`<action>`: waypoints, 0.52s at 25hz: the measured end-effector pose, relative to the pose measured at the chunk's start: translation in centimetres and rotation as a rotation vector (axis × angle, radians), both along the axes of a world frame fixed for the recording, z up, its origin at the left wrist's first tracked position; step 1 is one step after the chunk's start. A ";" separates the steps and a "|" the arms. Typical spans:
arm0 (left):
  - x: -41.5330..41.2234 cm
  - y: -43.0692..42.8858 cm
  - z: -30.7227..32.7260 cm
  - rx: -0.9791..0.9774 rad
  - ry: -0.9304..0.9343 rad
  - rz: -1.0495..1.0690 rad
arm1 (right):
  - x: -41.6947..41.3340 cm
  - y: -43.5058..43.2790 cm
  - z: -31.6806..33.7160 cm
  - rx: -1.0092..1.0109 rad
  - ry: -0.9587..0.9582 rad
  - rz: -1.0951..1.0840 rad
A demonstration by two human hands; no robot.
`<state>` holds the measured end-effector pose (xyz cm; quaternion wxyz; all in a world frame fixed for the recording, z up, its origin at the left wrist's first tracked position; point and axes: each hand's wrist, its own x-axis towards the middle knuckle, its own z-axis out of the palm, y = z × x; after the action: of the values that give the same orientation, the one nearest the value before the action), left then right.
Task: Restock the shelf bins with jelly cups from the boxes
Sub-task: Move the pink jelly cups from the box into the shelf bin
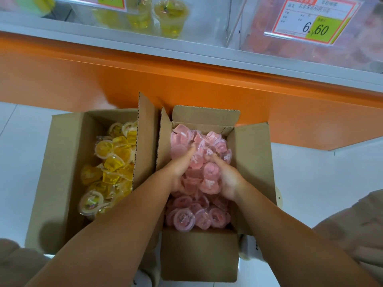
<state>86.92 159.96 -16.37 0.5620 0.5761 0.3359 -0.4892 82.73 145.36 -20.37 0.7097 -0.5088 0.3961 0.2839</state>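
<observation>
left grip (180, 172), right grip (227, 180) curled round heap of pink jelly cups (208, 183) inside box (253, 154); box near full, shelf bin (290, 48) ahead: restock judged early.

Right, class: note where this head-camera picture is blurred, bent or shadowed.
Head view: sharpest on the pink jelly cups; price tag and yellow shelf cups are soft; wide lens slightly bows the orange ledge; dim shadow on the left box.
</observation>
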 end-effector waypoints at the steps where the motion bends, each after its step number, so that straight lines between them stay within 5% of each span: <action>1: 0.0 0.0 0.6 -0.020 -0.002 0.005 | 0.0 -0.3 0.2 -0.011 -0.010 0.000; 13: 0.9 2.6 11.8 -0.328 -0.154 0.060 | 1.6 -1.4 14.1 0.182 -0.240 -0.007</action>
<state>87.79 162.57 -4.57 0.6868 0.5021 0.2246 -0.4752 84.33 143.97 -6.25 0.7960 -0.4712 0.2830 0.2533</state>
